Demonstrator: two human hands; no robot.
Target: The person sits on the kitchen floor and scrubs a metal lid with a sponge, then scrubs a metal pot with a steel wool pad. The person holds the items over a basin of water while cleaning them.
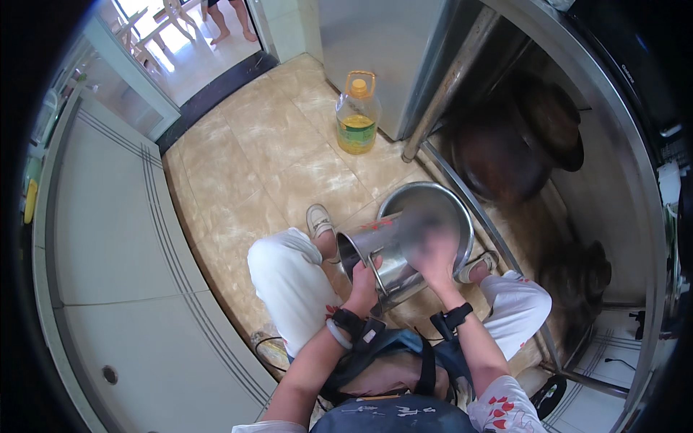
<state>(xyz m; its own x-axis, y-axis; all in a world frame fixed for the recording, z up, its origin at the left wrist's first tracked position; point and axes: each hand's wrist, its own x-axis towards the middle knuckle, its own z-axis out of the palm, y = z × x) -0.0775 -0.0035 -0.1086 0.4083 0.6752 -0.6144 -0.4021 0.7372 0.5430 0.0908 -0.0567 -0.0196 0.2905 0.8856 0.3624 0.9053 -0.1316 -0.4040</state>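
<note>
A tall stainless steel pot [403,273] lies tilted on its side between my knees, its open mouth facing left. My left hand [365,281] grips it at the rim beside a wire side handle [376,275]. At the pot's other end is my right hand [437,260], against or close to the base. A blurred patch covers most of that hand's fingers, and whether they hold anything is hidden. Beneath and behind the pot's base stands a wide round metal basin [466,224] on the floor. Red marks show on the pot's upper side.
A handled plastic bottle of yellow oil [356,127] stands on the tiled floor [238,162]. Dark lidded jars [498,151] sit under a metal-framed counter [606,81] at right. Pale cabinets [119,227] line the left. Another person's legs [230,21] show through the doorway.
</note>
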